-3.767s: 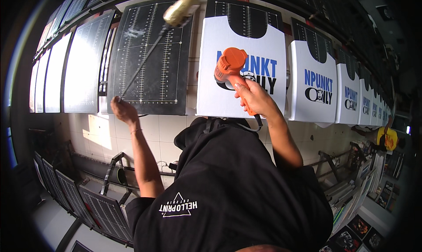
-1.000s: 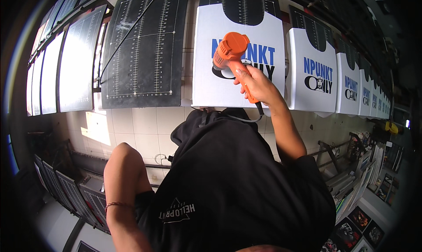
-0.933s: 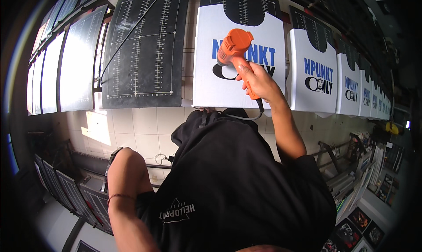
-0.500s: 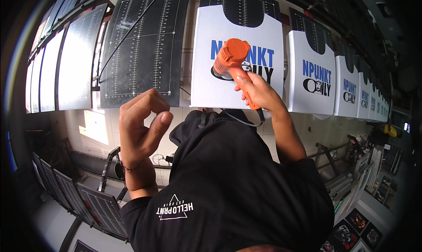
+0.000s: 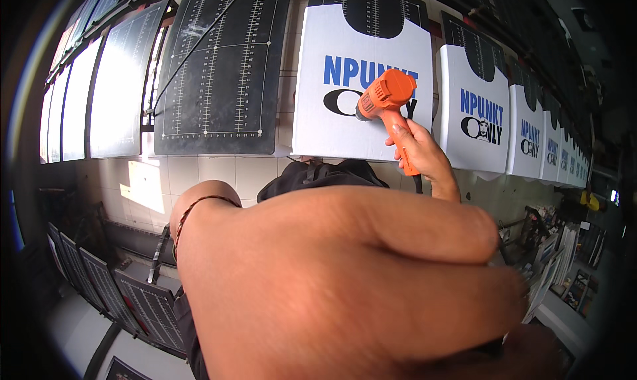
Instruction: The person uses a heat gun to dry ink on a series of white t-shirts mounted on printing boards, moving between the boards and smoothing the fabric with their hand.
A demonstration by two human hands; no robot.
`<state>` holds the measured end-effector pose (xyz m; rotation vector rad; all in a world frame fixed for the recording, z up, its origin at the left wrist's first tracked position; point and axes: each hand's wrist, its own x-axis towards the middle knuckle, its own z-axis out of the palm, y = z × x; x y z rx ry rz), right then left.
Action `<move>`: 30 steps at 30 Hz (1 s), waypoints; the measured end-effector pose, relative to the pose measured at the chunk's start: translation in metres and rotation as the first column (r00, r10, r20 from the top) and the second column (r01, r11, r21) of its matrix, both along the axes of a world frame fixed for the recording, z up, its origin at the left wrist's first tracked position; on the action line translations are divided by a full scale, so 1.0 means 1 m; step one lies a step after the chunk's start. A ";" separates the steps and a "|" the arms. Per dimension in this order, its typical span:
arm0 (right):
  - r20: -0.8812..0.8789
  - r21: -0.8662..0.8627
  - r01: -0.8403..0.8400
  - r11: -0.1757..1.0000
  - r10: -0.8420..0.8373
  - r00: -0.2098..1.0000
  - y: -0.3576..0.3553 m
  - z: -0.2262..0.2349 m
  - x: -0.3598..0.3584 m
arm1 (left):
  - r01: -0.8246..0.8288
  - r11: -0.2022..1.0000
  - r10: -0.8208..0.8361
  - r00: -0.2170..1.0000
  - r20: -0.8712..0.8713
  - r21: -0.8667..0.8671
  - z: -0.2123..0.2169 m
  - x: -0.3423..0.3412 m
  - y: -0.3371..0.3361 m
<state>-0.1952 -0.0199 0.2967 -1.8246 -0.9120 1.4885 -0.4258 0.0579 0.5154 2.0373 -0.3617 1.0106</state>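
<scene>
My right hand (image 5: 426, 153) grips the handle of an orange heat gun (image 5: 391, 91), its fingers wrapped round it. The gun is over a white T-shirt (image 5: 315, 131) with a blue and black print, stretched on a dark printing board. Its nozzle points down and left over the black lower part of the print, and its body covers some of the lettering. Very near the camera, my left hand (image 5: 325, 274) fills the lower middle, back of the hand upward. Its fingertips are blurred and partly hidden, so its grip is unclear.
Left of the shirt stands a bare black board (image 5: 222, 98) with white scales and a dark cord (image 5: 199, 42) across it. More white shirts (image 5: 474, 148) with the same print line up to the right. Behind me, at lower left, are more dark boards (image 5: 149, 300).
My left hand has risen from beside my body to close before the camera, covering my torso. My right hand has moved the heat gun rightward and slightly down across the print.
</scene>
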 end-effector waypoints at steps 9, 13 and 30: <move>-0.047 0.054 -0.087 0.995 0.089 0.995 0.020 -0.005 -0.019 | 0.042 0.985 -0.047 0.998 0.031 0.166 -0.006 0.032 -0.012; -0.053 0.116 -0.045 0.992 0.051 0.997 0.041 -0.009 -0.016 | 0.083 0.983 -0.077 0.996 -0.044 0.164 -0.028 0.039 -0.015; 0.021 0.100 0.051 0.994 -0.054 0.998 0.040 -0.017 0.012 | -0.808 0.575 0.513 0.477 -0.714 -0.127 -0.346 -0.041 -0.013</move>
